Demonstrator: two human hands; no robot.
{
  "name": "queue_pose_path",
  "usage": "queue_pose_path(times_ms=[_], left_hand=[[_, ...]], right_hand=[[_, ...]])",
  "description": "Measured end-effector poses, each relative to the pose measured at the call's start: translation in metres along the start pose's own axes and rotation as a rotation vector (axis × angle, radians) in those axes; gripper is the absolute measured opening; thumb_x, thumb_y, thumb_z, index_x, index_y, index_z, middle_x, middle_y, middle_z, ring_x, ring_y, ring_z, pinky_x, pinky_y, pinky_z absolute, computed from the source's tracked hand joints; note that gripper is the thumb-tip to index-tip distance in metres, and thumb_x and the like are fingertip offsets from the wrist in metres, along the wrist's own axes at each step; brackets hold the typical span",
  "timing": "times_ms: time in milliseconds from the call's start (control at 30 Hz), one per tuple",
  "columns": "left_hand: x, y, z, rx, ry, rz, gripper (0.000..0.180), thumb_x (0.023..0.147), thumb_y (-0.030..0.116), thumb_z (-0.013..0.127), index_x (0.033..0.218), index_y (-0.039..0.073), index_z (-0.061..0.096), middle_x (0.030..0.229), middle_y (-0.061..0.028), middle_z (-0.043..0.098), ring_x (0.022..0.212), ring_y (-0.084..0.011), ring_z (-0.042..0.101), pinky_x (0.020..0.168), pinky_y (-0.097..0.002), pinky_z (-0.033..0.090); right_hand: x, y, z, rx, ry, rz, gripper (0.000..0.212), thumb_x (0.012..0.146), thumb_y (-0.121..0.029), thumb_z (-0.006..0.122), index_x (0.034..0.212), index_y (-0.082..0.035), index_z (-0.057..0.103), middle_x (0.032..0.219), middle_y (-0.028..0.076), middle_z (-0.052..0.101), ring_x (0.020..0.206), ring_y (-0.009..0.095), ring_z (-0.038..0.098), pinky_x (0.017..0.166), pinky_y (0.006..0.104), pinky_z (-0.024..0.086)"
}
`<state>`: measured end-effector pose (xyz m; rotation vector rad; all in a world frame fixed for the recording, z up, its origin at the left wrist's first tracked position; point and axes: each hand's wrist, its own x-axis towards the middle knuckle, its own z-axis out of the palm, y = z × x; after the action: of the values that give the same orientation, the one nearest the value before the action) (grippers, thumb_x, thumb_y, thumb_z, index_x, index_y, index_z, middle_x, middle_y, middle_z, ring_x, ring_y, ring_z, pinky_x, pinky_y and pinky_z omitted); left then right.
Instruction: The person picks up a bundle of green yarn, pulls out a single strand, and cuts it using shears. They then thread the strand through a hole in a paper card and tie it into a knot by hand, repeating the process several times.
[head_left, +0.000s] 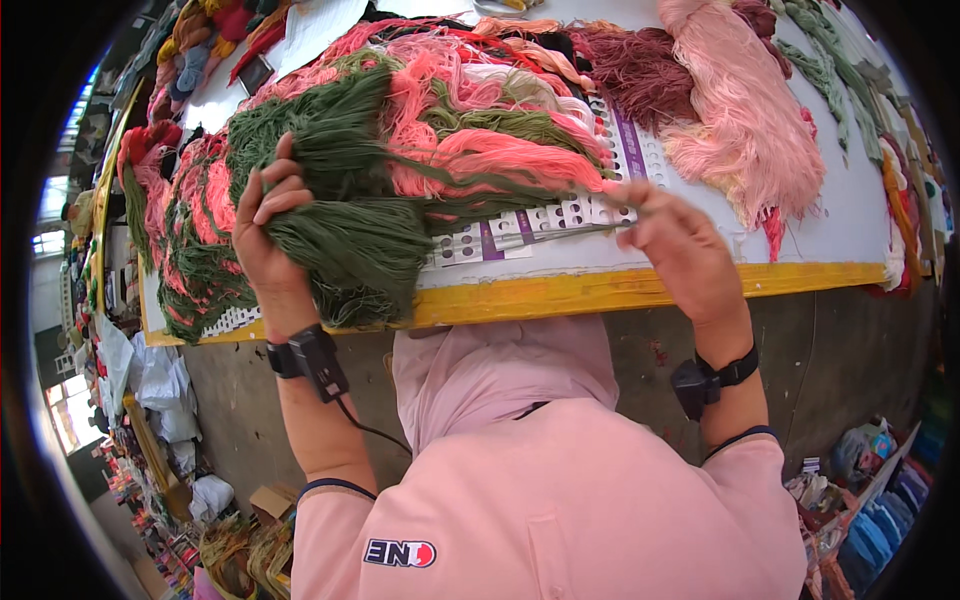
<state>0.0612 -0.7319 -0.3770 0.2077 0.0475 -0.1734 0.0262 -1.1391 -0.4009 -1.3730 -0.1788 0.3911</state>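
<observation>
My left hand [270,225] is closed around a thick bundle of dark green yarn [355,235] over the near left part of the table. The loose strands of the bundle spill over the table's front edge. Several green strands stretch from it across to my right hand [680,245], whose fingertips pinch their ends. This hand is slightly blurred. Beneath the strands lie white cards [515,235] with purple bands and rows of punched holes. Coral pink yarn [500,155] is heaped just behind the stretched strands.
Light pink yarn [735,110] and maroon yarn [632,75] lie at the back right of the white table [850,215]. A yellow edge [560,292] runs along its front. Plastic bags [160,375] stand on the left, and folded blue cloth [880,535] is at the lower right.
</observation>
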Motion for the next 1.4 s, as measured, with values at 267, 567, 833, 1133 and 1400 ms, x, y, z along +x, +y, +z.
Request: queue_pose_path(times_ms=[267,567,833,1133,1400], left_hand=[[-0.043,0.277,-0.036,0.242,0.237,0.519,0.014,0.096,0.011,0.051,0.086,0.002,0.055,0.058,0.0052,0.033,0.05,-0.0058,0.036,0.048,-0.0204,0.033],[0.032,-0.138,0.026,1.031,0.196,-0.307,0.016,0.09,0.013,0.065,0.098,-0.001,0.062,0.082,-0.0077,0.066,0.057,-0.0043,0.051,0.049,-0.0202,0.043],[0.057,-0.202,-0.006,1.334,0.214,-0.501,0.011,0.083,0.002,0.065,0.089,-0.008,0.064,0.078,-0.0123,0.067,0.059,-0.0107,0.056,0.049,-0.025,0.044],[0.057,-0.226,-0.017,1.912,0.201,-0.149,0.018,0.071,0.012,0.072,0.073,-0.006,0.068,0.066,-0.0118,0.066,0.056,-0.0173,0.062,0.053,-0.0336,0.047],[0.059,-0.212,-0.008,1.561,0.243,-0.407,0.012,0.073,0.005,0.068,0.073,-0.006,0.066,0.065,-0.0099,0.063,0.055,-0.017,0.059,0.05,-0.0311,0.044]], right_hand=[[-0.081,-0.038,-0.242,0.692,0.649,-0.525,0.025,0.089,0.0,0.047,0.069,-0.009,0.035,0.061,-0.003,0.034,0.051,0.008,0.027,0.047,0.0243,0.022],[0.046,0.018,-0.034,-0.608,0.061,-0.253,0.017,0.099,-0.015,0.053,0.09,-0.002,0.059,0.073,0.0,0.058,0.065,0.008,0.055,0.061,0.0243,0.046],[0.053,0.043,-0.038,-0.322,-0.002,-0.142,0.015,0.1,-0.013,0.051,0.093,-0.002,0.059,0.071,0.001,0.06,0.067,0.006,0.056,0.061,0.0219,0.045],[0.048,0.041,-0.03,-0.441,0.059,-0.242,0.015,0.098,-0.013,0.053,0.093,-0.001,0.06,0.075,0.006,0.069,0.071,0.009,0.063,0.064,0.0247,0.05],[0.048,0.027,-0.037,-0.542,0.016,-0.168,0.012,0.096,-0.011,0.055,0.09,0.0,0.057,0.065,0.005,0.065,0.062,0.011,0.062,0.058,0.0284,0.048]])
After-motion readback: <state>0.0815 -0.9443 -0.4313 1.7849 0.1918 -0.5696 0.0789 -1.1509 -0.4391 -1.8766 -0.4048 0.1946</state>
